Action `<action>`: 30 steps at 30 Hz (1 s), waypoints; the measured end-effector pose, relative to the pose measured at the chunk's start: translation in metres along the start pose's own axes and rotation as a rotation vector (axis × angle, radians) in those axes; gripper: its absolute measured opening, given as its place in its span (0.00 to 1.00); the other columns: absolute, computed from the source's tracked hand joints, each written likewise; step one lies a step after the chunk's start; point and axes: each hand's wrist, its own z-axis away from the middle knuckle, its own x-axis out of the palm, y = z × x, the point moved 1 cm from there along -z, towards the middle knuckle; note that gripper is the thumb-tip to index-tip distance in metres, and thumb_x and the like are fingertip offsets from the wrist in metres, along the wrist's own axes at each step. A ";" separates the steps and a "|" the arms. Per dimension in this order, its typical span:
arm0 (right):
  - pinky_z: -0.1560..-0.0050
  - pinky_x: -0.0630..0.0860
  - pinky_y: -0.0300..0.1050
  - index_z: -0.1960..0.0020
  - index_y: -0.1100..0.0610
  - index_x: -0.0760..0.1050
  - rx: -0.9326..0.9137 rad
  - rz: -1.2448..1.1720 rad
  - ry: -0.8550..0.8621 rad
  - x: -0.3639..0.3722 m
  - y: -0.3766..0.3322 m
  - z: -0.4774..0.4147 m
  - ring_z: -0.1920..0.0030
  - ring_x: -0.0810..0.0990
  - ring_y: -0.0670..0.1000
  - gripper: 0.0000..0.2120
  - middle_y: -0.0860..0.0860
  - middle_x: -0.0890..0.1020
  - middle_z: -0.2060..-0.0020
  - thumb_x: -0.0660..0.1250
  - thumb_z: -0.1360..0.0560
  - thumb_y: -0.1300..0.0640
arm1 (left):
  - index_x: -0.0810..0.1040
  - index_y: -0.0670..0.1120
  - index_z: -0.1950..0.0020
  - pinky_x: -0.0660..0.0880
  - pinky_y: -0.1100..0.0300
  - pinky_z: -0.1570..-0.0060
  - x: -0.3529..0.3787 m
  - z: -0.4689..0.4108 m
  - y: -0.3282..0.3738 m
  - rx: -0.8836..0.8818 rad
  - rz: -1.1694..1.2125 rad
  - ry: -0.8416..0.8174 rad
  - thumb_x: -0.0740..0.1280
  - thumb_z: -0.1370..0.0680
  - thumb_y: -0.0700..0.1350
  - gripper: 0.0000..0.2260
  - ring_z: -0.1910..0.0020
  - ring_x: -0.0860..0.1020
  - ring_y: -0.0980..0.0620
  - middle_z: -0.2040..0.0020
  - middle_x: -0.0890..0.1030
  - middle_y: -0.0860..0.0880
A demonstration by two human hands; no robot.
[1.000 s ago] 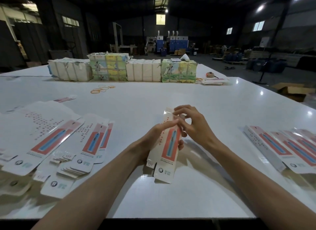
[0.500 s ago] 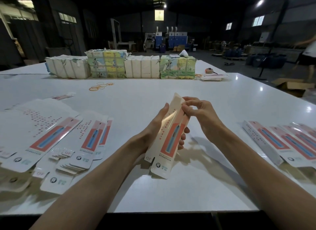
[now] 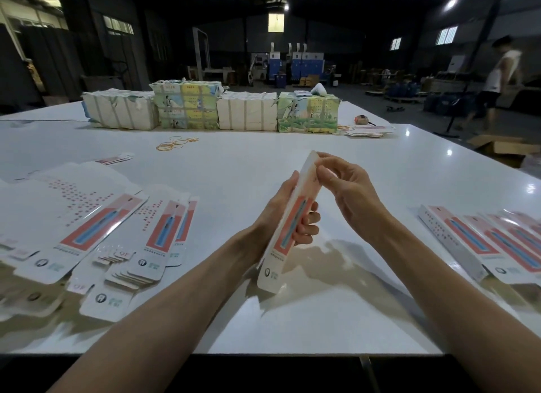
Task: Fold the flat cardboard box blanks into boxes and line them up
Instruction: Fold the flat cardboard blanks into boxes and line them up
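Box [image 3: 270, 271] is held tilted over the table's [image 3: 292, 322] middle; the left hand [image 3: 270, 217] grips its midsection and the right hand [image 3: 348, 190] pinches its top flap. Blanks [image 3: 87, 226] lie spread on the table's left side, folded boxes [image 3: 483, 243] on its right.

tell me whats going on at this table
A person is folding a long cardboard box over a white table. The left hand grips the box around its middle, and the right hand pinches its top end. Flat blanks lie spread out on the left, and finished boxes are lined up on the right.
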 end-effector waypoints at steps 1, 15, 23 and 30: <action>0.26 0.72 0.61 0.41 0.59 0.81 -0.004 0.060 -0.001 0.002 0.000 0.000 0.30 0.77 0.54 0.09 0.52 0.79 0.33 0.71 0.19 0.59 | 0.70 0.44 0.52 0.72 0.64 0.72 -0.005 0.001 0.001 0.023 0.062 -0.004 0.53 0.19 0.73 0.31 0.73 0.69 0.55 0.66 0.70 0.48; 0.40 0.82 0.59 0.24 0.46 0.69 0.031 0.018 -0.133 0.020 0.027 0.001 0.46 0.84 0.64 0.24 0.58 0.85 0.50 0.70 0.18 0.53 | 0.77 0.47 0.30 0.83 0.50 0.59 -0.027 -0.002 -0.002 0.213 0.042 0.220 0.53 0.19 0.74 0.35 0.58 0.86 0.40 0.52 0.85 0.39; 0.45 0.84 0.50 0.24 0.45 0.71 0.050 0.132 -0.030 0.007 0.034 -0.004 0.46 0.87 0.57 0.23 0.53 0.88 0.50 0.69 0.18 0.49 | 0.62 0.76 0.27 0.85 0.54 0.60 -0.031 -0.012 -0.009 0.535 -0.397 0.461 0.56 0.13 0.62 0.16 0.49 0.87 0.52 0.42 0.82 0.58; 0.43 0.85 0.49 0.23 0.42 0.70 0.036 0.134 -0.034 0.009 0.035 -0.003 0.45 0.87 0.54 0.24 0.54 0.86 0.49 0.70 0.18 0.50 | 0.52 0.79 0.28 0.85 0.44 0.49 -0.015 -0.008 -0.008 0.414 -0.386 0.238 0.80 0.26 0.48 0.45 0.39 0.84 0.39 0.27 0.71 0.52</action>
